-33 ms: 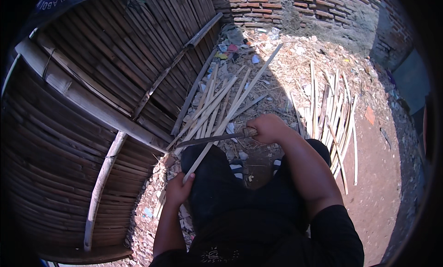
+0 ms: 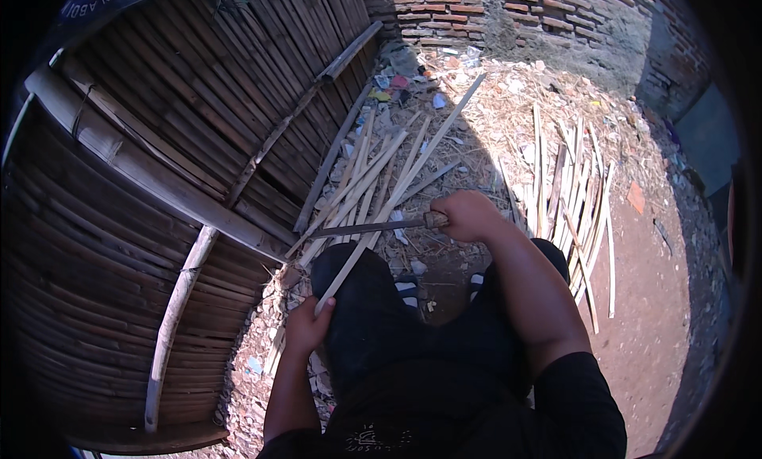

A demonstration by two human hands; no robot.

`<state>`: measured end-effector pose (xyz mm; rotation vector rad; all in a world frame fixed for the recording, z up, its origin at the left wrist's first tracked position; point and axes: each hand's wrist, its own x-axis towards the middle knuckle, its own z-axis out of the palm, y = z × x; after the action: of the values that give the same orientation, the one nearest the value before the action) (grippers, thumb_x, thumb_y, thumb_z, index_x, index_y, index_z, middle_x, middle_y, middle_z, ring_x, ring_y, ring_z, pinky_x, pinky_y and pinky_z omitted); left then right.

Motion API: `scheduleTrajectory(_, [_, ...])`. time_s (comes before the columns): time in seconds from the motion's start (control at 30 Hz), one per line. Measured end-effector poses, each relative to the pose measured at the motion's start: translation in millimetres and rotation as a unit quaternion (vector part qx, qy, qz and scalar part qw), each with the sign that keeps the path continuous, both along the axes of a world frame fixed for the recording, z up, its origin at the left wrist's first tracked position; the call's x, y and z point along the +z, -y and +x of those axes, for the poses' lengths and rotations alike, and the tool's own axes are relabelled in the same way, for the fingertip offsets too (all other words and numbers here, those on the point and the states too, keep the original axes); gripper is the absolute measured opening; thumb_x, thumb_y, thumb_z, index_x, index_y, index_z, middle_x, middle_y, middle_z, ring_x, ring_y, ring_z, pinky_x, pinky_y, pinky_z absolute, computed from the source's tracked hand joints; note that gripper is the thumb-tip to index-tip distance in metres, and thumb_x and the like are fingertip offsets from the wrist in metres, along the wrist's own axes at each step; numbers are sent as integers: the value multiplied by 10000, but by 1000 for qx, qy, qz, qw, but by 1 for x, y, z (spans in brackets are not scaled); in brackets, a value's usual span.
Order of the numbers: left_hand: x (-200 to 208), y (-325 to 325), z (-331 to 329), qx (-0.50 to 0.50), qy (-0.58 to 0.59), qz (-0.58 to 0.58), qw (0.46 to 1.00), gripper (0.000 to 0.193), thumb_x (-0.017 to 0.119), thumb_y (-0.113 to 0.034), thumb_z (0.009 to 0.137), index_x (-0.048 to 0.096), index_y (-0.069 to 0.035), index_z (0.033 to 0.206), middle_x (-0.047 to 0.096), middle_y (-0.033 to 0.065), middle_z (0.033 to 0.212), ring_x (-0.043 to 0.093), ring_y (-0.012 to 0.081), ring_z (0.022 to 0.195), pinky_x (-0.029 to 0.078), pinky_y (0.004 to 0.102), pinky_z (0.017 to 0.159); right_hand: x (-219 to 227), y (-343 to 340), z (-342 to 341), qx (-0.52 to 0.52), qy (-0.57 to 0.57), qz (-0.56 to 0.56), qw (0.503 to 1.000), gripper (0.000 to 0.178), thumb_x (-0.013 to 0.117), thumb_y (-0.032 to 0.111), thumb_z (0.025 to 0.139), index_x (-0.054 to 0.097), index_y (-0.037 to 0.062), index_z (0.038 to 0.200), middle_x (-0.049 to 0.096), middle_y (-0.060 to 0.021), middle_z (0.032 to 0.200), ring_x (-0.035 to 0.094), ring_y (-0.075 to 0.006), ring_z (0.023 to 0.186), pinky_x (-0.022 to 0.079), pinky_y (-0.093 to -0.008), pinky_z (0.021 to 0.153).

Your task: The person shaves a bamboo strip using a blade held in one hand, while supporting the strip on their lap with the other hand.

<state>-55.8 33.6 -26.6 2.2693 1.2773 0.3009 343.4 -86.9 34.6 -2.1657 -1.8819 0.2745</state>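
Observation:
My left hand (image 2: 305,324) grips the near end of a long bamboo strip (image 2: 413,165), which slants up and to the right over my left knee. My right hand (image 2: 468,214) is closed on the wooden handle of a long knife (image 2: 365,227). The dark blade points left and lies across the strip just beyond my knees. I am seated in black trousers, and striped sandals (image 2: 409,288) show between my legs.
A bamboo slat wall (image 2: 159,165) with thick poles fills the left. Several split strips (image 2: 361,177) lie beside it, and another pile (image 2: 575,197) lies on the dirt at right. A brick wall (image 2: 476,6) and litter are at the back.

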Motion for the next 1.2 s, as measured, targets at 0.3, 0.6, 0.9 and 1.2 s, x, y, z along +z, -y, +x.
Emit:
scheduleTrajectory(0.3, [5, -2, 6, -29, 31, -27, 999, 583, 596, -579, 997, 668, -5, 920, 683, 244, 785, 695, 451, 795, 517, 497, 706, -19, 15, 62, -286, -188, 92, 935, 513, 814, 324, 824, 684, 12, 1210, 705, -289, 1118, 674, -435, 1102, 531, -488, 960])
scheduleTrajectory(0.6, [3, -5, 2, -15, 9, -30, 999, 572, 602, -574, 996, 677, -11, 929, 687, 234, 776, 701, 433, 782, 517, 486, 695, -5, -5, -3, 49, -95, -96, 990, 511, 816, 368, 806, 701, 70, 1205, 722, -229, 1097, 676, -428, 1087, 529, -510, 948])
scheduleTrajectory(0.9, [10, 2, 8, -16, 20, -20, 999, 551, 622, -545, 997, 667, -3, 910, 680, 229, 753, 702, 421, 754, 515, 474, 677, -21, 13, 63, -271, -150, 72, 948, 479, 820, 370, 836, 711, 47, 1173, 732, -223, 1086, 698, -400, 1058, 532, -495, 932])
scheduleTrajectory(1.2, [11, 0, 7, -12, -5, -18, 1000, 563, 615, -555, 998, 667, 0, 915, 685, 231, 760, 705, 419, 754, 525, 468, 688, -27, 3, 35, -40, -158, -63, 985, 609, 819, 383, 802, 681, 50, 1292, 702, -266, 1204, 668, -420, 1143, 519, -485, 995])
